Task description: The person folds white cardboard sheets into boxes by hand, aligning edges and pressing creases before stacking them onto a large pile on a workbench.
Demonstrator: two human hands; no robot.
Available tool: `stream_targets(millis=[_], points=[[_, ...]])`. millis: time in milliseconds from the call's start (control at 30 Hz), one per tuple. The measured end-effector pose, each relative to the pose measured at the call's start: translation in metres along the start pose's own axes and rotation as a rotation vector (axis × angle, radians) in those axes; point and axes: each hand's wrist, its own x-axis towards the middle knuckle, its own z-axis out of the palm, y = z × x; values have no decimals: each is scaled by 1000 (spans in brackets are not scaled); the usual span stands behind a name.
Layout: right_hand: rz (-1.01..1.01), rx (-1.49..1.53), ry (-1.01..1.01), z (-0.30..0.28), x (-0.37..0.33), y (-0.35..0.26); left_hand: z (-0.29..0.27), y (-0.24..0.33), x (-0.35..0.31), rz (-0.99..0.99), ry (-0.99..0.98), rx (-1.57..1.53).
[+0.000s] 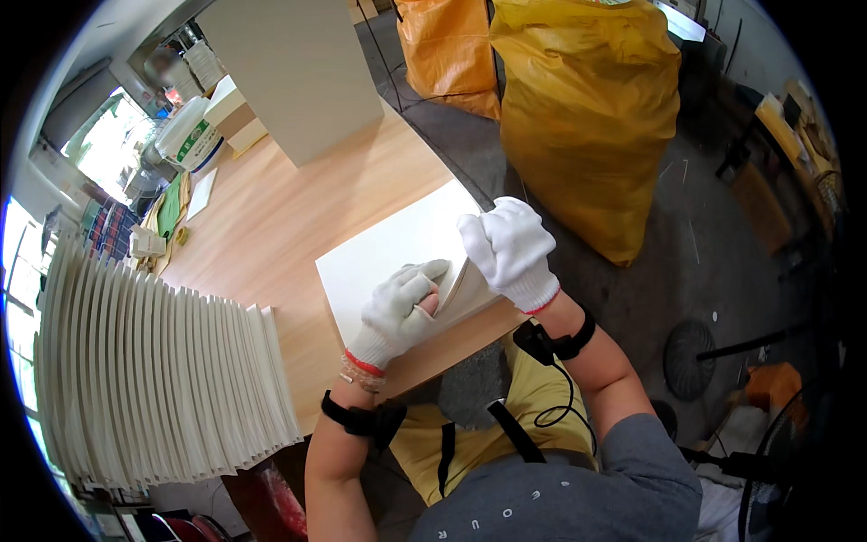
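Observation:
A white rectangular board point(388, 239), with a layered edge on its right side, lies on the wooden table in front of me. My left hand point(404, 305), in a white knitted glove with a red cuff, rests on the board near its right edge. Its fingers are bent together, and a bare fingertip shows through the glove. What they pinch, if anything, is hidden. At the board's right edge is my right hand point(510, 248), gloved alike, its fingers curled into a fist. Whatever lies inside that fist cannot be seen.
A long row of upright white panels point(172, 379) stands at the left. A tall pale board or box point(293, 77) rises at the table's point(253, 203) far end, near a white bucket point(188, 135). Yellow point(587, 117) and orange point(447, 54) sacks stand beyond the right edge.

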Motion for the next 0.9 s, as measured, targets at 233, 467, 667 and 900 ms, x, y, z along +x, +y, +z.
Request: stream_targets(millis=[233, 467, 667, 900], points=[[-19, 35, 1, -9, -2, 1, -1, 0, -2, -223, -58, -29], [-36, -9, -10, -7, -7, 2, 11, -10, -9, 45, 150, 72], [-9, 44, 80, -3, 1, 1, 4, 3, -7, -103, 42, -3], [-23, 72, 113, -6, -1, 2, 5, -4, -6, -28, 74, -58]])
